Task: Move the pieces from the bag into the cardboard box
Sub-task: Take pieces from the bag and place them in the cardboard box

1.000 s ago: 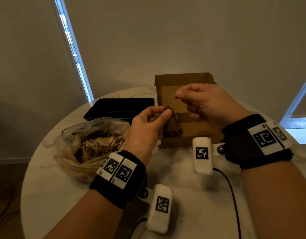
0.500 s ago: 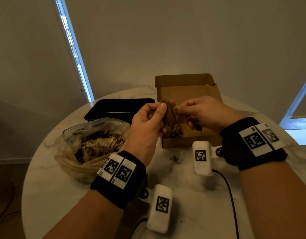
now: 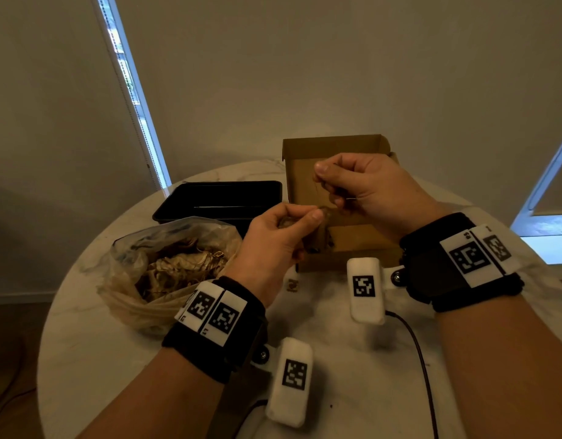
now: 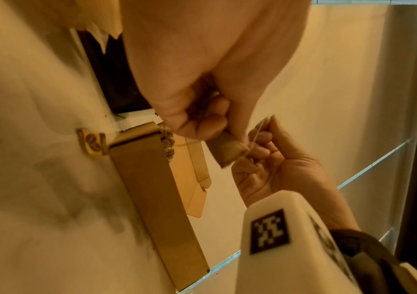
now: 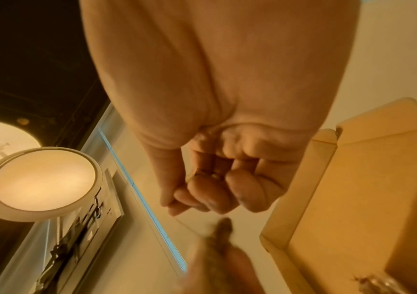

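Observation:
Over the front of the open cardboard box (image 3: pixel 336 153), my left hand (image 3: pixel 305 217) grips a small brown wooden piece (image 4: pixel 227 149) between thumb and curled fingers. My right hand (image 3: pixel 322 177) is higher, over the box, and pinches a thin string (image 4: pixel 255 137) that runs down to that piece. The other right fingers are curled into the palm (image 5: pixel 202 191). The clear plastic bag (image 3: pixel 165 264), full of tangled brown pieces, lies open on the table at the left. A small stamped piece (image 3: pixel 292 285) lies on the table just before the box's front wall (image 4: pixel 152 189).
A black plastic tray (image 3: pixel 222 198) sits behind the bag, left of the box. The round white marble table (image 3: pixel 352 359) ends close behind the box. A dark cable (image 3: pixel 419 350) trails over the table under my right wrist.
My right hand has lifted up and away from the left hand, drawing the string taut. The left hand has stayed low with the piece. A small piece fell onto the table about a second ago.

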The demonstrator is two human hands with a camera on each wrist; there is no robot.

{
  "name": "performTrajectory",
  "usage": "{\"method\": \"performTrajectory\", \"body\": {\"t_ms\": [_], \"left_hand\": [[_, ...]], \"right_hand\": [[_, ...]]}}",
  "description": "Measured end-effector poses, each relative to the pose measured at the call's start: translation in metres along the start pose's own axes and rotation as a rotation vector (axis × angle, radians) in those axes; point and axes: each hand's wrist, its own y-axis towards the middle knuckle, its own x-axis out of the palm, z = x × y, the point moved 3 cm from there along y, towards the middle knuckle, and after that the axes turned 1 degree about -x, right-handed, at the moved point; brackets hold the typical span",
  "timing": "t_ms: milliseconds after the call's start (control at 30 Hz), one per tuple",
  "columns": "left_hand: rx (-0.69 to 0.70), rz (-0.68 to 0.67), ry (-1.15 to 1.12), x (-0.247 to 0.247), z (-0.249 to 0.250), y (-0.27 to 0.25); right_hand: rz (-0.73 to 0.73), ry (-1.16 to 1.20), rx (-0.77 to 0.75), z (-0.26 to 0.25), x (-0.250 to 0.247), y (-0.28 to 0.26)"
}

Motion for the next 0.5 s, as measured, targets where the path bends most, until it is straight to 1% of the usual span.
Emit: {"method": "performTrajectory", "body": {"t_ms": [67,100,167,233,333,400,500], "left_hand": [[0.030,-0.116,0.021,0.008,0.004,-0.005],[0.051,-0.150,0.009,0.011,0.006,-0.006],[0.089,-0.165,-0.051,0.014,0.007,-0.006],[0.105,-0.146,-0.096,0.012,0.007,-0.005],[0.107,-0.127,-0.103,0.009,0.011,-0.005],[0.104,-0.074,-0.085,0.008,0.011,-0.005],[0.097,0.054,-0.118,0.000,0.007,-0.001]], "right_hand": [[0.007,-0.040,0.051,0.005,-0.002,0.001],[0.010,-0.068,0.096,0.010,-0.003,0.001],[-0.002,-0.142,0.171,0.017,-0.005,0.001],[-0.017,-0.196,0.208,0.021,-0.005,0.001],[-0.011,-0.235,0.240,0.022,-0.004,0.001],[0.011,-0.242,0.253,0.022,-0.005,0.000],[0.039,-0.227,0.247,0.022,-0.008,-0.001]]}}
